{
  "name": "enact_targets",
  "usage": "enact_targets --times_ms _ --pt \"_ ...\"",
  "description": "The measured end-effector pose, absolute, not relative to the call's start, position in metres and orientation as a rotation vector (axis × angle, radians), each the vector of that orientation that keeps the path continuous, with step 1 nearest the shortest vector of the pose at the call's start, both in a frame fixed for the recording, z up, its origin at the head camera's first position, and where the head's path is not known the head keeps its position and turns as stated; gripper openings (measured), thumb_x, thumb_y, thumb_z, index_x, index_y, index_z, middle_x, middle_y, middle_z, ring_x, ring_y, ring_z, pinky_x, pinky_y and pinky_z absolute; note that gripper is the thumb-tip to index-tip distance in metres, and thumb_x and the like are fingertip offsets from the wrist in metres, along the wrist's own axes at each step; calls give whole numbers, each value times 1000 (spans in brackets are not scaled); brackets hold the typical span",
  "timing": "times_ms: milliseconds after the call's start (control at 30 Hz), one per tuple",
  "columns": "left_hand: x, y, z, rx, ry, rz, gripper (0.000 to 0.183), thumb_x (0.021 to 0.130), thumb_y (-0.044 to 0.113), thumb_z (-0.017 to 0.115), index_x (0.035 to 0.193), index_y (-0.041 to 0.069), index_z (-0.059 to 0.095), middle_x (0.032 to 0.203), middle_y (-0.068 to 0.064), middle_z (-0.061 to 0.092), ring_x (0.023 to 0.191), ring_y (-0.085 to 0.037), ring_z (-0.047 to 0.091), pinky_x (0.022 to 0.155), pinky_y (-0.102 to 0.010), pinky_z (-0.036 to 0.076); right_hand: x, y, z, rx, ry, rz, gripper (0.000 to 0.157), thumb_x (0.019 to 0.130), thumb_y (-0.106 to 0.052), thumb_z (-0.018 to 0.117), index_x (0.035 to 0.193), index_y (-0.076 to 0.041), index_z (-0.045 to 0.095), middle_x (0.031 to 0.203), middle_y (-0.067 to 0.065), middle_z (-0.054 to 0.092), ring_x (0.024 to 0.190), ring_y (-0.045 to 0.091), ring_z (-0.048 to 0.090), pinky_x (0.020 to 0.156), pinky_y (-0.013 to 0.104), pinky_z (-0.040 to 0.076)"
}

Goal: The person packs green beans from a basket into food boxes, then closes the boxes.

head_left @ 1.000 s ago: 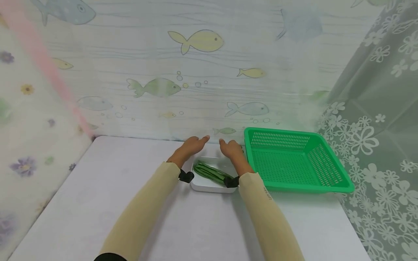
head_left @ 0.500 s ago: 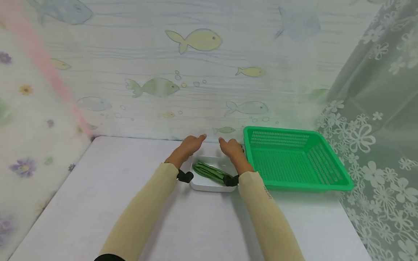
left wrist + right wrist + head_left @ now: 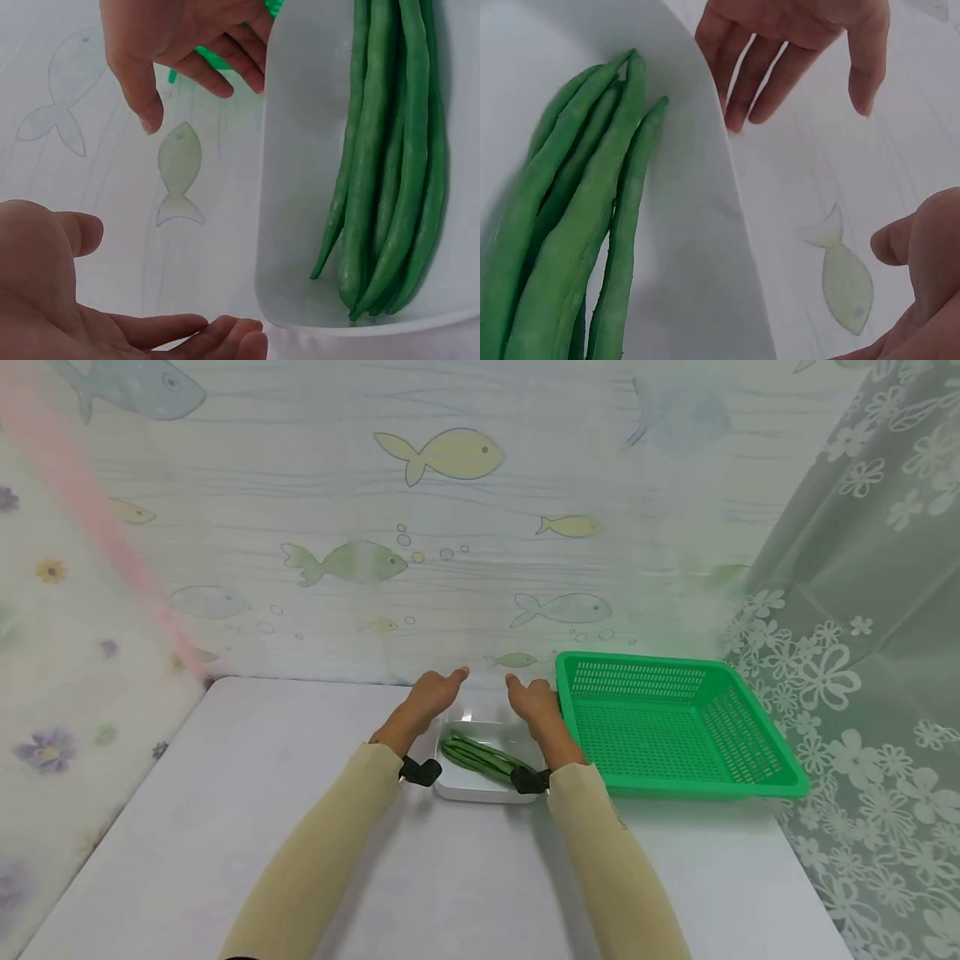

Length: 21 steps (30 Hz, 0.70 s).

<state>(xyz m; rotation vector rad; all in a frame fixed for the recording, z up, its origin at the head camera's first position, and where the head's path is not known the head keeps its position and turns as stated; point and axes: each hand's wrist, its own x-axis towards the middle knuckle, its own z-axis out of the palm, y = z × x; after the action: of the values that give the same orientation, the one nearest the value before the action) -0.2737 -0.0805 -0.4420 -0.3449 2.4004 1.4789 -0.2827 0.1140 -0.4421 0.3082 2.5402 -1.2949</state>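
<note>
Several long green beans (image 3: 480,756) lie bunched in a white rectangular dish (image 3: 480,793). My left hand (image 3: 429,697) is at the dish's far left corner, thumb pointing inward. Across from it, my right hand (image 3: 534,702) is by the far right corner, its thumb facing the other. Both wrist views show the fingers extended with nothing held. In the left wrist view, the left hand's fingertips (image 3: 244,330) come right up to the dish corner. The right wrist view has the left fingers (image 3: 742,90) overlapped by the dish edge.
A green perforated plastic basket (image 3: 682,789) stands right of the dish, close to my right hand. The white tabletop (image 3: 285,827) meets a fish-printed curtain (image 3: 450,568) behind the hands. A sheer floral curtain (image 3: 847,735) hangs along the right side.
My left hand has shifted slightly left, widening the gap between the two thumbs. The dish, beans and basket have stayed in place, while the head view has turned a little.
</note>
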Motion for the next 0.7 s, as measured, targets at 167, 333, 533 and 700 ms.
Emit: enact_targets --times_ms 167,333,533,700 --pt "-267 -78 -437 -373 2385 1559 85 110 57 42 163 -8 27 166 -25 35 154 -45 32 124 -61 30 -277 115 -440 304 2530 -1335 86 111 -52 40 165 9 15 171 29 19 156 43 26 123 57 34" --pt "-266 -75 -437 -410 2384 1599 84 110 58 42 163 -6 28 166 -23 36 154 -41 35 124 -57 33 -273 114 -441 324 2540 -1356 88 110 -54 41 165 9 14 171 31 8 158 42 15 125 56 30" --pt "-263 -75 -439 -421 2438 1613 82 109 58 43 162 -5 34 167 -25 32 153 -42 35 123 -58 35 -272 111 -440 344 2466 -1425 89 110 -57 39 167 4 10 171 30 -4 158 42 9 125 59 28" --pt "-258 -77 -441 -381 2537 1650 80 109 56 44 161 -5 38 167 -27 28 154 -42 32 122 -57 36 -272 111 -440 369 2369 -1501 87 110 -60 36 170 -3 10 173 23 -15 160 40 -1 125 61 25"
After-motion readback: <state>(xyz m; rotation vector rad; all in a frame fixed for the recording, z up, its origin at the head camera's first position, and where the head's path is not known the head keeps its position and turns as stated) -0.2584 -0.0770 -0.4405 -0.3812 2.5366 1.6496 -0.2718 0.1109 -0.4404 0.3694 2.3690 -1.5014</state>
